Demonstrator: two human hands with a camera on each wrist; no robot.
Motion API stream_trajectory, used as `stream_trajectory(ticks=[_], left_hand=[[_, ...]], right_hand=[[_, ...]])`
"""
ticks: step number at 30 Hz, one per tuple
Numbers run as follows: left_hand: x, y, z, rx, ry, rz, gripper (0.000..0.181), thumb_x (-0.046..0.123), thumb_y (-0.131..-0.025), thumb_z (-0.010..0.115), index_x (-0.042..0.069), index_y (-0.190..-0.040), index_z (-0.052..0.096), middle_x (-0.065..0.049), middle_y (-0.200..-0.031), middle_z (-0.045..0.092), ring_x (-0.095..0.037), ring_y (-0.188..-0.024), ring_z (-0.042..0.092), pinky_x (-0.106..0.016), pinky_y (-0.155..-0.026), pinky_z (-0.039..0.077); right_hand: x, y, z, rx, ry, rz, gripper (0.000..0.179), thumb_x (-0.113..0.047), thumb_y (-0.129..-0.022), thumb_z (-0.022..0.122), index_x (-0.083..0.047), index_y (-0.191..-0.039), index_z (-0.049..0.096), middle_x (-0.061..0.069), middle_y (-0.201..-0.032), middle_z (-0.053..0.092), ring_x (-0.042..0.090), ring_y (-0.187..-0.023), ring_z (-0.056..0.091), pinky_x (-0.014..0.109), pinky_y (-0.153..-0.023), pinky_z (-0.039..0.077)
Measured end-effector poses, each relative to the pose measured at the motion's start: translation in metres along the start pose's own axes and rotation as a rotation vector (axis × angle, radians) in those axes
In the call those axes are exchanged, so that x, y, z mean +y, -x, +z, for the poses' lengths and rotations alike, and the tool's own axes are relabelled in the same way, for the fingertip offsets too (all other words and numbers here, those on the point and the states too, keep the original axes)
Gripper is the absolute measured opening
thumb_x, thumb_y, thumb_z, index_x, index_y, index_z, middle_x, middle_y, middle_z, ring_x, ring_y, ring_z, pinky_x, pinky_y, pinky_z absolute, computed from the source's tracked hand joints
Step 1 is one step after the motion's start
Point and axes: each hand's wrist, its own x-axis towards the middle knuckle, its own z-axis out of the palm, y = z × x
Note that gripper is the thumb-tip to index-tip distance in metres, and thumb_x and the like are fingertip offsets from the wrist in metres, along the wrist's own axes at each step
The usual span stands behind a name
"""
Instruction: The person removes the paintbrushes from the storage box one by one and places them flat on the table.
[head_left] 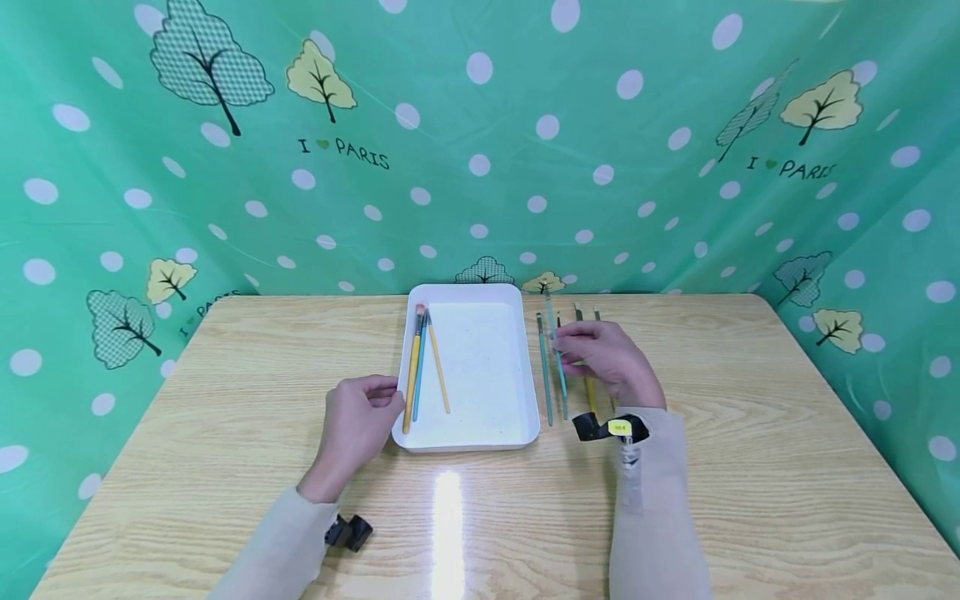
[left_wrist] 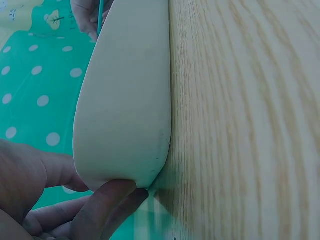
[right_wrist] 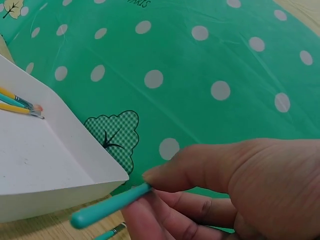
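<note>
The left fingers (left_wrist: 107, 202) pinch the pale tray (left_wrist: 125, 90) — wooden table (left_wrist: 240, 120) alongside, dotted green cloth (left_wrist: 50, 120) beyond.

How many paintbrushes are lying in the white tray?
3, all toward the left of the tray: a thick yellow brush outermost, a teal brush beside it, and a thin yellow brush right of those. None seems hidden.

The head view is brightly and evenly lit, with the table (head_left: 750, 467) marked at lower centre by a white streak of glare (head_left: 447, 533). The wrist views are rendered dimmer; in the left one, the table is shadowed beside the tray (left_wrist: 122, 100).
</note>
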Motion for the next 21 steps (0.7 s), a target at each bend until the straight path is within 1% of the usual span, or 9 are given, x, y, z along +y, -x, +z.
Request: stream_trajectory(ticks=[3, 6, 10, 15, 21], left_hand=[[0.0, 0.0, 0.0, -0.001, -0.001, -0.002, 0.024, 0.008, -0.093, 0.065, -0.003, -0.112, 0.075, -0.018, -0.101, 0.077, -0.025, -0.091, 0.075, -0.029, -0.074, 0.064], [0.001, 0.0, 0.0, -0.002, -0.004, -0.005, 0.025, 0.009, -0.093, 0.065, -0.003, -0.112, 0.075, -0.018, -0.101, 0.077, -0.025, -0.091, 0.075, -0.03, -0.074, 0.064], [0.001, 0.0, 0.0, -0.004, -0.005, -0.009, 0.025, 0.009, -0.093, 0.065, -0.003, -0.112, 0.075, -0.018, -0.102, 0.077, -0.025, -0.092, 0.075, -0.029, -0.075, 0.064], [0.001, 0.0, 0.0, -0.006, -0.003, -0.014, 0.025, 0.009, -0.093, 0.065, -0.002, -0.113, 0.075, -0.018, -0.102, 0.077, -0.025, -0.092, 0.075, -0.028, -0.074, 0.064], [0.001, 0.0, 0.0, -0.004, 0.0, -0.017, 0.024, 0.009, -0.093, 0.065, -0.002, -0.112, 0.075, -0.018, -0.102, 0.077, -0.025, -0.092, 0.075, -0.029, -0.074, 0.064]], right_hand=[[0.003, 0.0, -0.004, 0.02, 0.008, 0.007, 0.041, -0.019, -0.099, 0.065, 0.001, -0.134, 0.059, 0.011, -0.117, 0.063, 0.013, -0.086, 0.063, 0.024, -0.082, 0.061], [0.005, 0.0, -0.007, 0.039, 0.02, 0.015, 0.042, -0.02, -0.099, 0.066, 0.0, -0.135, 0.058, 0.014, -0.121, 0.063, 0.013, -0.086, 0.063, 0.023, -0.081, 0.061], [0.007, 0.0, -0.01, 0.046, 0.001, 0.023, 0.042, -0.018, -0.099, 0.065, 0.0, -0.137, 0.057, 0.017, -0.127, 0.062, 0.013, -0.086, 0.063, 0.022, -0.081, 0.061], [0.009, 0.001, -0.014, 0.043, -0.022, 0.026, 0.043, -0.015, -0.101, 0.063, 0.002, -0.14, 0.055, 0.013, -0.126, 0.06, 0.013, -0.088, 0.062, 0.021, -0.081, 0.061], [0.011, 0.002, -0.019, 0.075, -0.015, 0.031, 0.041, -0.016, -0.101, 0.062, 0.001, -0.139, 0.057, 0.011, -0.124, 0.061, 0.012, -0.087, 0.062, 0.021, -0.079, 0.06]])
